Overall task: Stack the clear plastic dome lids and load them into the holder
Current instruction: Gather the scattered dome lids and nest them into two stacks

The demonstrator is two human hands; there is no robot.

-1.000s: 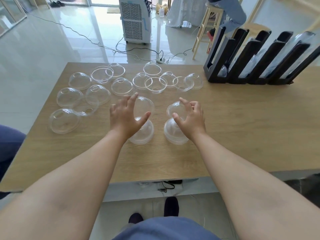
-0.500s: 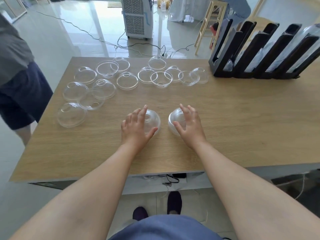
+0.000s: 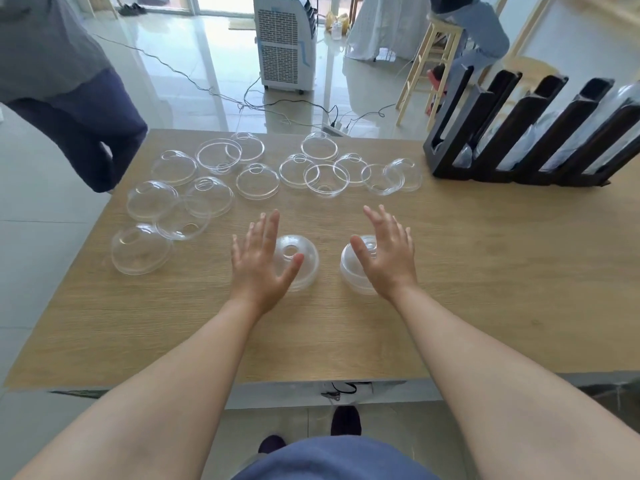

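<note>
On the wooden table (image 3: 485, 271), near its front edge, two small stacks of clear dome lids stand side by side, a little apart. The left stack (image 3: 298, 259) shows its top hole plainly; the right stack (image 3: 356, 271) is partly covered by the hand above it. The left hand (image 3: 261, 263) is spread flat, fingers straight, its thumb lying against the near side of the left stack; it grasps nothing. The right hand (image 3: 388, 258) is likewise spread wide above and just beside the right stack, thumb over the dome, not closed on it. Whether either palm actually presses on the plastic cannot be told.

Farther back and to the left, the loose lids (image 3: 258, 181) lie scattered, some dome up, some rim up, several overlapping one another. At the far right of the table stands the black holder (image 3: 491, 140), its slanted slots partly filled with what look like sleeves of clear plastic; at least the leftmost slot seems free.

The step in hand appears to be the stacking: two piles are begun, most lids are not yet gathered, and nothing from these piles is in the holder. The next move probably calls for reaching out to the nearest loose lids, turning any that lie rim up so the domes nest, and setting them squarely on a pile. Thin, slippery plastic like this likely tips or slides if a lid lands off centre.
</note>
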